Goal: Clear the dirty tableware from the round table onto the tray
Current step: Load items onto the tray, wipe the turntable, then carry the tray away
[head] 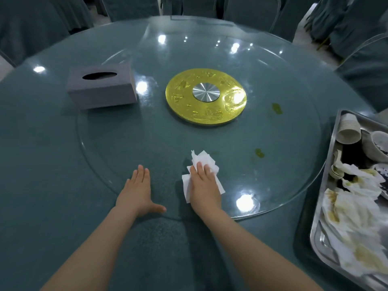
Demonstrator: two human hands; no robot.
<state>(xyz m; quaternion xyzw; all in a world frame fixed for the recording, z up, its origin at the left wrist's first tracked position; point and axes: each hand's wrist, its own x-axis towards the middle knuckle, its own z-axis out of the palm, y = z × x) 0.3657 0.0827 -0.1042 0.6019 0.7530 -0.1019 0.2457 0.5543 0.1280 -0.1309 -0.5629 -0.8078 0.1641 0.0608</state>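
The left hand [137,193] is laid flat on the table [52,164], fingers straight, thumb spread, nothing held. Just right of it, the right hand [202,185] is pressed flat on a white tissue [198,159], fingers extended forward. Well right of that hand, the tray [333,143] is loaded with cups [347,129] and stained tissues, its long axis running away from the person.

Left hand [137,191] and right hand [202,185] bare; forearms bare, unsleeved; no rings, watch or gloves.
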